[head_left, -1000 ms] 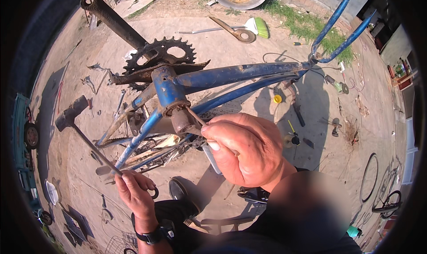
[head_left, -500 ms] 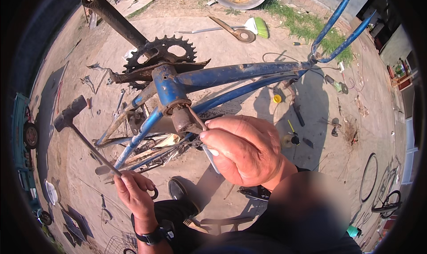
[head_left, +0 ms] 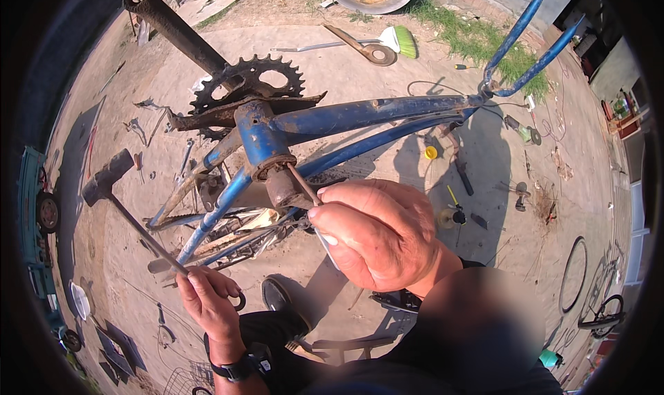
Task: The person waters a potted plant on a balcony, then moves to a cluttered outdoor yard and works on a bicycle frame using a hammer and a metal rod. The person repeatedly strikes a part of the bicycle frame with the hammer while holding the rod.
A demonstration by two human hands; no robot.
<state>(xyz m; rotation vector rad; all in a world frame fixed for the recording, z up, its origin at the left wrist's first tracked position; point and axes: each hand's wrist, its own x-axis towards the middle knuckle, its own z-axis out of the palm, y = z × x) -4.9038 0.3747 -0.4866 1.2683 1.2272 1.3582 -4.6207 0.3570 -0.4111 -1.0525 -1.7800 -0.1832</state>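
Note:
A rusty blue bicycle frame (head_left: 373, 113) lies across the view, its bottom bracket shell (head_left: 261, 136) in the middle. A toothed chainring (head_left: 294, 80) and a rusty crank arm (head_left: 178, 35) sit on the shell's far side. My right hand (head_left: 384, 236) pinches a thin rusty metal rod (head_left: 304, 183), whose tip meets the ring at the shell's near end, beside the rusty axle end (head_left: 280, 190). At lower left, my left hand (head_left: 209, 304) is closed round the handle of a hammer (head_left: 111, 176). The hammer's head is raised left of the frame, apart from the rod.
Loose tools and bolts (head_left: 185, 154) lie on the concrete at left. Behind the frame are a green broom (head_left: 404, 42) and a metal basin (head_left: 373, 4). A yellow cap (head_left: 431, 153) and a wheel rim (head_left: 573, 274) lie to the right. My shoe (head_left: 277, 295) stands below the frame.
Almost nothing differs. The rod in my right hand has tilted slightly, and the frame and hammer have shifted by a hair.

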